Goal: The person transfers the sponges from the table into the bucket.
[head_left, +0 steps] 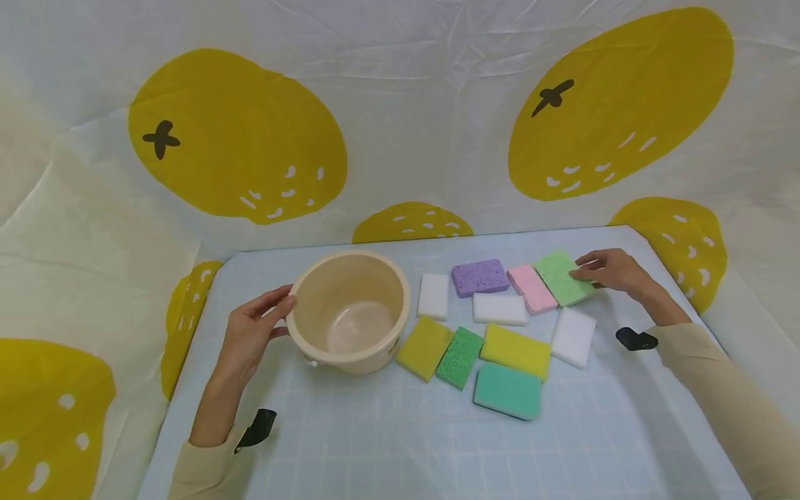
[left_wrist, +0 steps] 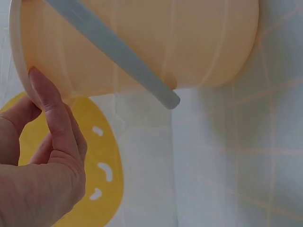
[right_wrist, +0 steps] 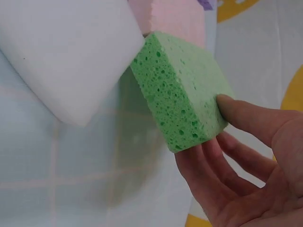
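Observation:
A beige bucket [head_left: 300, 333] stands on the left of the table, its opening tipped toward the head camera. My left hand [head_left: 246, 333] pinches its rim, thumb and fingers on either side. In the left wrist view a grey handle [left_wrist: 118, 54] crosses the bucket's side. On the right, my right hand [head_left: 615, 271] grips a light green sponge [head_left: 559, 274] by its right edge. The right wrist view shows the thumb on the sponge's top face and fingers beneath, with the porous side [right_wrist: 165, 94] tilted up off the table. A pink sponge [head_left: 531, 288] lies against its left side.
Between the hands lie a purple sponge [head_left: 480, 278], white sponges [head_left: 433, 296], yellow sponges [head_left: 515, 352], a darker green sponge [head_left: 460, 357] and a teal sponge [head_left: 507, 391]. Behind the table [head_left: 375, 444] hangs a white sheet [head_left: 425, 139] printed with yellow fruit.

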Demonstrator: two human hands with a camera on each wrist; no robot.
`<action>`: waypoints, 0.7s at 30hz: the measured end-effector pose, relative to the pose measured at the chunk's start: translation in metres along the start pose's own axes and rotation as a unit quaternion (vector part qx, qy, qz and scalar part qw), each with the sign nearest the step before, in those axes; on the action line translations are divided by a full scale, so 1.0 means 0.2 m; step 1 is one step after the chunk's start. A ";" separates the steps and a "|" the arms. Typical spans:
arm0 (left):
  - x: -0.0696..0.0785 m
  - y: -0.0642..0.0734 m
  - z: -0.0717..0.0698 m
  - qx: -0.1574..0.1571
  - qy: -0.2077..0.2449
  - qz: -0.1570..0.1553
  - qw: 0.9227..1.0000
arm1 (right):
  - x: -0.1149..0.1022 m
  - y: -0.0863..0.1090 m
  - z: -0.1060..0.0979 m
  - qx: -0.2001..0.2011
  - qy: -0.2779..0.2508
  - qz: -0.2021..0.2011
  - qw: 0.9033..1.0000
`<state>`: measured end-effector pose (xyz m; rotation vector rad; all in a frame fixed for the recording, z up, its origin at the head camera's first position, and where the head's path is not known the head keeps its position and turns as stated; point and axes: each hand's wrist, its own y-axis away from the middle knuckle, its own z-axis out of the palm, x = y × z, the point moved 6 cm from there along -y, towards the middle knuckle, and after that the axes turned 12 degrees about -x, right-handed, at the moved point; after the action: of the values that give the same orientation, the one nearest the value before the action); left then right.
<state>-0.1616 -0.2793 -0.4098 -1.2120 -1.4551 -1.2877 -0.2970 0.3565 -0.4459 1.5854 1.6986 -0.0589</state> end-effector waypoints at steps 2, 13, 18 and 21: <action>0.01 0.00 0.00 0.002 -0.003 0.004 1.000 | -0.01 0.02 -0.02 0.002 -0.003 -0.002 1.000; 0.01 0.00 0.01 0.006 -0.013 0.008 1.000 | -0.09 0.08 -0.09 -0.004 -0.016 -0.008 1.000; 0.02 0.00 0.01 0.001 -0.013 0.020 1.000 | -0.15 0.09 -0.10 0.001 -0.023 -0.020 1.000; 0.03 0.00 0.01 0.000 -0.015 0.020 1.000 | -0.19 0.10 -0.10 0.001 -0.028 -0.026 0.999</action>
<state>-0.1617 -0.2772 -0.4048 -1.2603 -1.4452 -1.2477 -0.2940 0.3403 -0.4018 1.5272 1.6971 -0.1286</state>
